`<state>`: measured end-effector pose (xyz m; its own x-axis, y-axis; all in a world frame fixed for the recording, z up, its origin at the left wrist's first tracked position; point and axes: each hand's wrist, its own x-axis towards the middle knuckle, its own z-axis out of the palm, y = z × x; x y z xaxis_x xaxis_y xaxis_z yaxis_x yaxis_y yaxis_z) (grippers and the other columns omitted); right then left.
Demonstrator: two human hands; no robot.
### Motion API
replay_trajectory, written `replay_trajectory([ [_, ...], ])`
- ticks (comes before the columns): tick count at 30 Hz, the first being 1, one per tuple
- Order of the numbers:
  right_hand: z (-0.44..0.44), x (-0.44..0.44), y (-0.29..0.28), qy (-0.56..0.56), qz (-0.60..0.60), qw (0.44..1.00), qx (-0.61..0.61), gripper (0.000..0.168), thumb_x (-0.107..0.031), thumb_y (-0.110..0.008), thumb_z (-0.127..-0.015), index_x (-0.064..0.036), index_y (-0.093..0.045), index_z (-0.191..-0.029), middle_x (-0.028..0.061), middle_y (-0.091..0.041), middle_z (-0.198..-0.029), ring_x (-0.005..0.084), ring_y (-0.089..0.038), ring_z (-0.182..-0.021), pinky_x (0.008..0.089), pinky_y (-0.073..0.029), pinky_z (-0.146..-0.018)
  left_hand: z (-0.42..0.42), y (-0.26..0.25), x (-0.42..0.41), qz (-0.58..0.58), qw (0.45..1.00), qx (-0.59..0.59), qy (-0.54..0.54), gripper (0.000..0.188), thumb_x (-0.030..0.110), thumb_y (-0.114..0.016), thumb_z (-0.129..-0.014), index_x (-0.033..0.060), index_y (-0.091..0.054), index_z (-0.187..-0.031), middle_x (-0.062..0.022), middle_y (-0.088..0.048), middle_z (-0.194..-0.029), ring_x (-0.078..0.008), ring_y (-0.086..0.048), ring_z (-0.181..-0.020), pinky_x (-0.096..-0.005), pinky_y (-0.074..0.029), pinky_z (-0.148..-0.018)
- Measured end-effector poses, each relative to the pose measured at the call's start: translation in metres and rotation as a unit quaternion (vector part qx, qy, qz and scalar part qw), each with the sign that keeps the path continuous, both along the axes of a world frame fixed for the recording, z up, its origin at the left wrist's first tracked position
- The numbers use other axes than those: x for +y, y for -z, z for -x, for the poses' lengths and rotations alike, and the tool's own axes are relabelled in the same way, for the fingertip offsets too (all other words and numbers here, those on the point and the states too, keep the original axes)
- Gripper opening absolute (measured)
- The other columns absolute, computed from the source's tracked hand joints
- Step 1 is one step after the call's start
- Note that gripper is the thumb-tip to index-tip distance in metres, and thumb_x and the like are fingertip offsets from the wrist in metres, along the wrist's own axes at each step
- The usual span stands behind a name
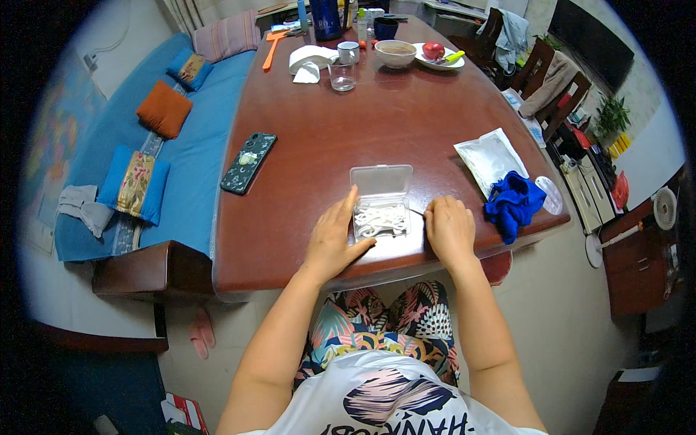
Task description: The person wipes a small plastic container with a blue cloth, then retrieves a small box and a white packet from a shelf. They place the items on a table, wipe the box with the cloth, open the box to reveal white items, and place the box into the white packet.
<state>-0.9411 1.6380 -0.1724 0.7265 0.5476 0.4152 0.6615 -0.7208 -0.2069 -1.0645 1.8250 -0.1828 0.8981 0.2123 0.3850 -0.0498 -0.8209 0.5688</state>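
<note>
A small clear plastic box [381, 217] with its lid [380, 180] raised stands on the brown table [326, 136] before me. White items, which look like dental floss picks, fill the box. My left hand [333, 234] rests against the box's left side, its thumb near the front edge and fingers spread. To the right of the box, my right hand [450, 228] lies on the table with curled fingers. A thin dark object [416, 212] shows between its fingertips and the box; whether the hand grips it is unclear.
A patterned phone [249, 163] lies at the left. At the right are a white packet [492, 157], a crumpled blue cloth [514, 205] and a round clear lid [549, 194]. Farther back stand a glass [342, 77], a bowl [396, 54] and a plate [457, 64] with a red fruit.
</note>
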Motion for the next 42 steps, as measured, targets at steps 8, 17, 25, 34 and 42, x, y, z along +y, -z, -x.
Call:
replay_trajectory([
  [8, 0.017, -0.002, -0.02, -0.075, -0.127, 0.989, -0.017, 0.008, -0.014, -0.061, -0.077, -0.009, -0.056, -0.081, 0.0081, -0.053, -0.083, 0.0274, -0.051, -0.081, 0.0383, -0.039, -0.07, 0.003, 0.0, -0.002, -0.011, 1.0, -0.025, 0.003, 0.094, 0.024, -0.076, -0.065, 0.0093, -0.022, -0.139, -0.0148, -0.048, -0.122, -0.0326, -0.047, -0.111, -0.0413, -0.039, -0.093],
  [17, 0.035, 0.028, -0.016, -0.146, -0.113, 0.982, -0.046, 0.016, -0.013, -0.066, -0.072, -0.011, -0.061, -0.087, 0.0041, -0.053, -0.085, 0.0232, -0.05, -0.082, 0.0364, -0.039, -0.071, 0.002, 0.0, -0.003, -0.014, 0.999, -0.036, 0.004, 0.094, 0.024, -0.077, -0.064, 0.0106, -0.023, -0.139, -0.0139, -0.049, -0.121, -0.0318, -0.048, -0.11, -0.0409, -0.039, -0.092],
  [25, 0.036, 0.03, -0.015, -0.143, -0.078, 0.985, -0.053, 0.013, -0.015, -0.066, -0.073, -0.014, -0.064, -0.086, 0.0041, -0.054, -0.085, 0.0232, -0.049, -0.083, 0.0358, -0.038, -0.071, 0.001, 0.0, -0.001, -0.018, 0.998, -0.058, 0.019, 0.093, 0.022, -0.077, -0.063, 0.0098, -0.024, -0.138, -0.0147, -0.051, -0.115, -0.032, -0.051, -0.104, -0.0411, -0.041, -0.088],
  [34, 0.042, 0.019, -0.014, -0.141, -0.105, 0.984, -0.023, 0.008, -0.016, -0.065, -0.073, -0.014, -0.063, -0.08, 0.002, -0.055, -0.087, 0.0211, -0.05, -0.087, 0.0358, -0.038, -0.079, 0.0, 0.002, -0.002, -0.024, 0.998, -0.047, 0.015, 0.096, 0.019, -0.079, -0.06, 0.0096, -0.023, -0.139, -0.0117, -0.051, -0.122, -0.0305, -0.05, -0.109, -0.0408, -0.041, -0.091],
  [42, 0.033, 0.023, -0.01, -0.137, -0.104, 0.984, -0.036, 0.012, -0.015, -0.066, -0.072, -0.014, -0.065, -0.083, 0.0021, -0.056, -0.084, 0.0213, -0.051, -0.085, 0.036, -0.038, -0.079, -0.001, -0.002, -0.003, -0.012, 0.998, -0.048, 0.027, 0.097, 0.02, -0.078, -0.061, 0.0107, -0.022, -0.139, -0.0138, -0.052, -0.117, -0.0326, -0.052, -0.104, -0.042, -0.042, -0.089],
])
